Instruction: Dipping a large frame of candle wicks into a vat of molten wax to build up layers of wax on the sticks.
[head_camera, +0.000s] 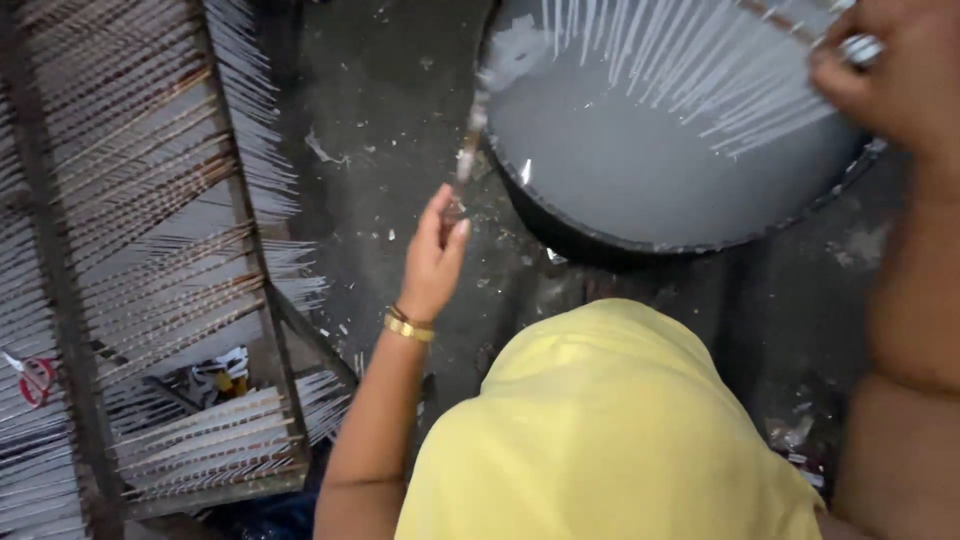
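Yellow garment (610, 430), gold bangle (409, 327)

White-coated sticks (700, 70) fanned over grey tub (640, 180)

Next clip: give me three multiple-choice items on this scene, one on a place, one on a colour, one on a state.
1. Where is the round tub?
A. upper right
B. lower left
C. on the rack

2. What colour is the cloth at the bottom?
A. red
B. yellow
C. blue

3. How is the left hand?
A. flat on the floor
B. fist closed round a cup
C. raised, pinching a thin stick

Answers: 1 A, the tub fills the upper right, with the right hand at a row of sticks over it. 2 B, the cloth is plainly yellow. 3 C, fingers meet at the stick's lower end, above the floor.
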